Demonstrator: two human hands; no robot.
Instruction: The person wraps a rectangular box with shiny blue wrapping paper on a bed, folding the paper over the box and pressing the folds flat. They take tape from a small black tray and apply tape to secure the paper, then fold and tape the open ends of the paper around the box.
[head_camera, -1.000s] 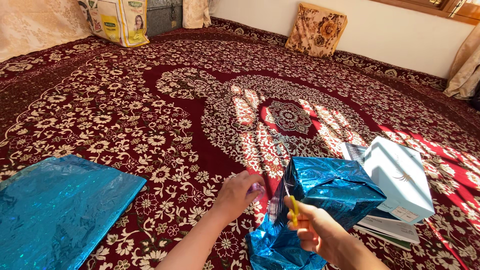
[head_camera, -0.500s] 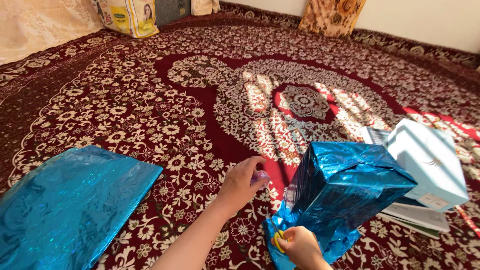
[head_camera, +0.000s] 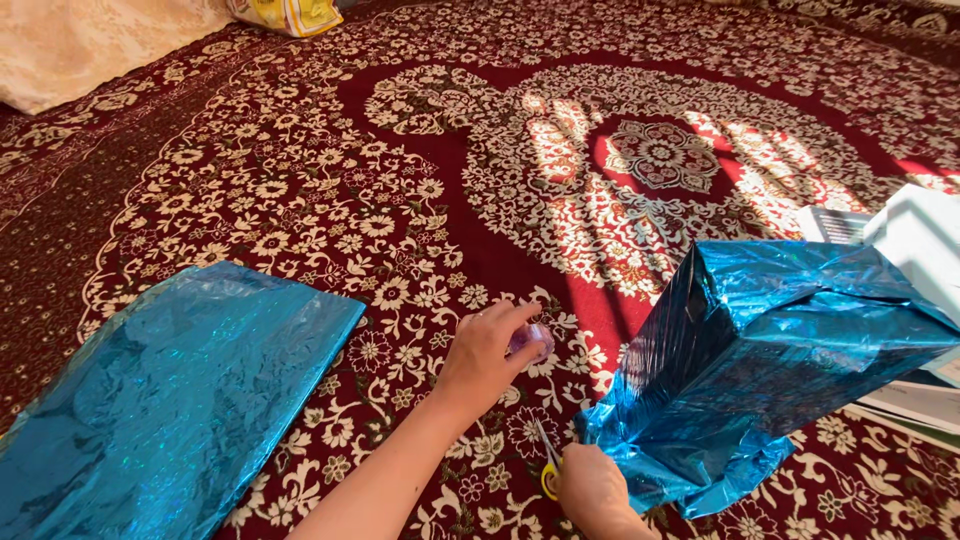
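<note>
You are wrapping the box in blue foil (head_camera: 770, 360) on the carpet (head_camera: 300, 180): your left hand (head_camera: 487, 352) is pinching a small tape roll (head_camera: 530, 342) just beside it. Your right hand (head_camera: 595, 487) is gripping yellow-handled scissors (head_camera: 547, 465) at the foil's loose lower edge, so the next move probably calls for taping that flap down.

Single head cam, pitched down and forward, close over the red patterned floral carpet (head_camera: 300, 180); forearms enter from bottom edge; no second view.
</note>
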